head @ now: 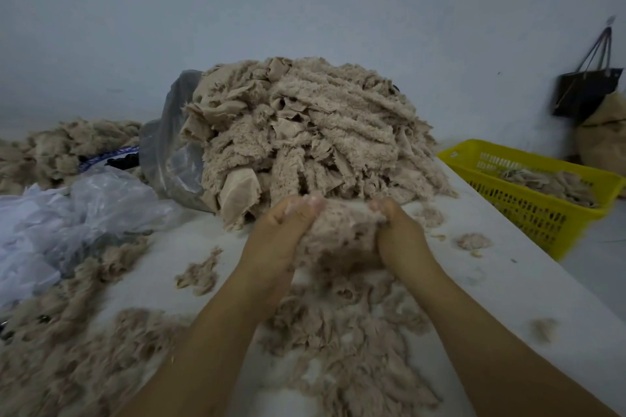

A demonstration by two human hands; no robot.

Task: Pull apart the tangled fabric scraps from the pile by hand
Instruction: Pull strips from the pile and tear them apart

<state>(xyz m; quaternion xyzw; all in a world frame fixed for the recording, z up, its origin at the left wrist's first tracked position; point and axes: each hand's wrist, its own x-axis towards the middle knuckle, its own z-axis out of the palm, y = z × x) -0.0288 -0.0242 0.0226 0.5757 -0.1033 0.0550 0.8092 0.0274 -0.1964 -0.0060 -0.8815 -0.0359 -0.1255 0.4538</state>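
A big pile of beige fleecy fabric scraps (305, 125) spills out of a grey plastic bag (169, 145) at the back of the white table (491, 281). Just in front of it I hold a fluffy clump of scraps (342, 234) between both hands. My left hand (281, 237) grips the clump's left side with curled fingers. My right hand (399, 234) grips its right side. Loose pulled fibres (342, 332) lie in a heap under my forearms.
A yellow slotted basket (542, 200) holding some scraps stands at the right, off the table's edge. Crumpled clear plastic (61, 220) lies at the left, with more fluff (61, 366) around it. A dark bag (586, 88) hangs on the wall at far right.
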